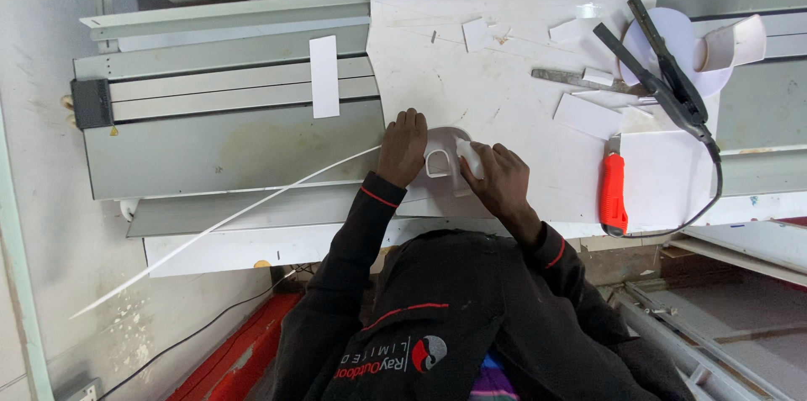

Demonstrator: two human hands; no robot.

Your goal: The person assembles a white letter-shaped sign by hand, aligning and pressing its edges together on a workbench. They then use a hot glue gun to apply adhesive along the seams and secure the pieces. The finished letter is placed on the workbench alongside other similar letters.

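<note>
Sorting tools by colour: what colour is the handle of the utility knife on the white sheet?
Orange-red; the utility knife shows clearly in the head view.

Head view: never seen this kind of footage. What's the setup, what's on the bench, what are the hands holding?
One camera worn on a person's head looks straight down, so their dark-sleeved arms come up from the bottom. No machine grips anything; bare hands work. The left hand presses a curved white strip against a white board. The right hand pinches a small white piece beside it. On the board lie white offcuts, an orange utility knife, black-handled tongs and a white tape roll.
</note>
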